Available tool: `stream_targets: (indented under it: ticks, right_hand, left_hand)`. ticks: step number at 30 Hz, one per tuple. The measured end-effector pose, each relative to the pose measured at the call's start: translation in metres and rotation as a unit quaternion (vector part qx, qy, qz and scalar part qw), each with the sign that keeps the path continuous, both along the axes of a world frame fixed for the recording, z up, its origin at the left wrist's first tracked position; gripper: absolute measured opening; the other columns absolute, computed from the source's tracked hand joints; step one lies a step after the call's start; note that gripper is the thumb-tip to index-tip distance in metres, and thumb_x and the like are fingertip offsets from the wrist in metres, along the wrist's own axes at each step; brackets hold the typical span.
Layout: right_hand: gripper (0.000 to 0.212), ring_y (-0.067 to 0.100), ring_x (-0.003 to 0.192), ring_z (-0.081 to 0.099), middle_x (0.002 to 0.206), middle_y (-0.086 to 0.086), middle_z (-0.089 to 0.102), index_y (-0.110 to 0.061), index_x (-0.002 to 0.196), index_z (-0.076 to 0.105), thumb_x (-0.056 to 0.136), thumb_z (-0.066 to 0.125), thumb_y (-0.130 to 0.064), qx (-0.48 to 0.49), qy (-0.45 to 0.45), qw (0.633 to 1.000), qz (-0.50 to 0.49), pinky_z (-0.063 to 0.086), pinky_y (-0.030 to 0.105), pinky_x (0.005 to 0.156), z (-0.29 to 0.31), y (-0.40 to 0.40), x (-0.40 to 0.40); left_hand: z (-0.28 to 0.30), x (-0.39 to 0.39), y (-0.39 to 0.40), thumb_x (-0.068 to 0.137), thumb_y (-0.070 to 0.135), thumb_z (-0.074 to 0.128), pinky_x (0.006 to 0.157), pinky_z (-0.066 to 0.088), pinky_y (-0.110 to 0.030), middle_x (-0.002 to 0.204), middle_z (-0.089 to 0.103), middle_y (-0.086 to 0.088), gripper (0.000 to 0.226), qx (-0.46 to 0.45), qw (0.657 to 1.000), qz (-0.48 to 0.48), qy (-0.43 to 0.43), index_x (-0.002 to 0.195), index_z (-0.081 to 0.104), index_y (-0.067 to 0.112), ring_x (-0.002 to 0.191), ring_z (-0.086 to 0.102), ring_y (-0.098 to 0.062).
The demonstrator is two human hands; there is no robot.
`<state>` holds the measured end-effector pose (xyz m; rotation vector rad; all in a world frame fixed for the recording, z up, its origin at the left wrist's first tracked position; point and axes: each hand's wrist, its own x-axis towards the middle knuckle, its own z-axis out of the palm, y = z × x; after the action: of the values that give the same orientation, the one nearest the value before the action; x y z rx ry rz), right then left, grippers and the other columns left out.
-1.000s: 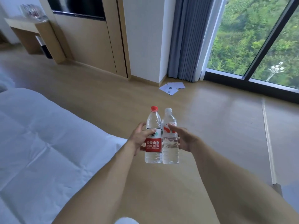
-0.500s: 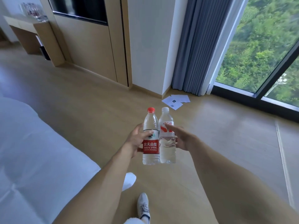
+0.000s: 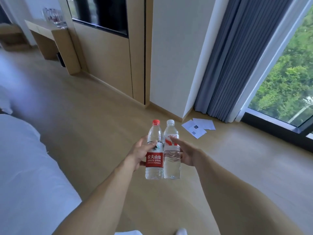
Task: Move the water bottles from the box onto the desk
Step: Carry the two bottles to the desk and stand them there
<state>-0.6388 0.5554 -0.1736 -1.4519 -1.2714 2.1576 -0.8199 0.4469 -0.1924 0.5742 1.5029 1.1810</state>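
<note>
Two clear water bottles are held upright side by side in front of me, above the wooden floor. My left hand point(image 3: 138, 152) grips the bottle with the red cap and red label point(image 3: 154, 160). My right hand point(image 3: 188, 154) grips the bottle with the white cap point(image 3: 171, 160) from its right side, fingers across its label. The wooden desk point(image 3: 45, 29) stands far off at the upper left against the wall, with glassware on top. No box is in view.
A white bed point(image 3: 25, 167) fills the lower left. White papers point(image 3: 198, 127) lie on the floor by the wall corner. A grey curtain point(image 3: 237, 65) and a large window point(image 3: 288, 82) are on the right. A dark screen point(image 3: 100, 12) hangs on the wooden panel wall.
The view has turned left and moved forward: the desk and wall panel are nearer, the window has slid to the right. Both hands hold the bottles as before.
</note>
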Motion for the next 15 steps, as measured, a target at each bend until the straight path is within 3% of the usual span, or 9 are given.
stream_targets:
  ticks: [3,5,7,10,13,15]
  right_hand:
    - [0.051,0.028,0.088,0.074,0.105,0.015,0.075,-0.009,0.119,0.066,0.085,0.074,-0.046,-0.014,0.005,1.0,0.023,0.06,0.037,0.077,-0.005,0.039,-0.037]
    - [0.051,0.028,0.087,0.074,0.105,0.015,0.075,-0.008,0.12,0.066,0.086,0.073,-0.045,-0.022,0.012,0.999,0.041,0.059,0.038,0.076,-0.008,0.067,-0.064]
    - [0.051,0.028,0.086,0.074,0.101,0.015,0.076,-0.008,0.119,0.065,0.085,0.074,-0.044,-0.027,0.015,0.998,0.063,0.059,0.038,0.074,-0.01,0.096,-0.092]
    - [0.051,0.029,0.087,0.073,0.101,0.015,0.075,-0.006,0.121,0.064,0.086,0.073,-0.043,-0.034,0.02,0.994,0.1,0.059,0.039,0.073,-0.016,0.144,-0.136]
    - [0.053,0.032,0.099,0.072,0.11,0.018,0.073,-0.004,0.122,0.063,0.086,0.074,-0.042,-0.036,0.011,0.991,0.129,0.059,0.043,0.083,-0.014,0.192,-0.184]
    - [0.053,0.034,0.106,0.069,0.113,0.019,0.072,-0.004,0.121,0.064,0.086,0.074,-0.042,-0.035,0.007,0.988,0.151,0.057,0.047,0.091,-0.011,0.22,-0.214]
  left_hand:
    - [-0.003,-0.031,0.029,0.077,0.049,0.082,0.055,0.058,-0.033,0.089,0.078,0.01,0.027,-0.009,1.0,0.028,-0.001,0.089,0.063,0.063,0.074,0.076,-0.01]
    - [-0.003,-0.053,0.049,0.078,0.047,0.081,0.055,0.058,-0.034,0.089,0.078,0.008,0.026,-0.011,0.999,0.049,-0.001,0.088,0.063,0.063,0.074,0.076,-0.013]
    - [-0.003,-0.075,0.072,0.08,0.047,0.08,0.058,0.058,-0.035,0.097,0.077,0.002,0.036,-0.019,0.997,0.072,0.007,0.108,0.06,0.057,0.08,0.076,-0.017]
    - [-0.005,-0.108,0.109,0.082,0.045,0.078,0.065,0.059,-0.036,0.121,0.068,-0.005,0.069,-0.031,0.994,0.104,0.011,0.142,0.044,0.039,0.095,0.071,-0.023]
    - [-0.004,-0.14,0.147,0.085,0.044,0.076,0.081,0.058,-0.044,0.139,0.057,-0.009,0.078,-0.041,0.988,0.151,0.009,0.15,0.036,0.032,0.11,0.066,-0.029]
    - [0.001,-0.162,0.17,0.086,0.043,0.075,0.084,0.057,-0.047,0.137,0.058,-0.01,0.073,-0.047,0.984,0.172,0.011,0.148,0.04,0.029,0.11,0.066,-0.031]
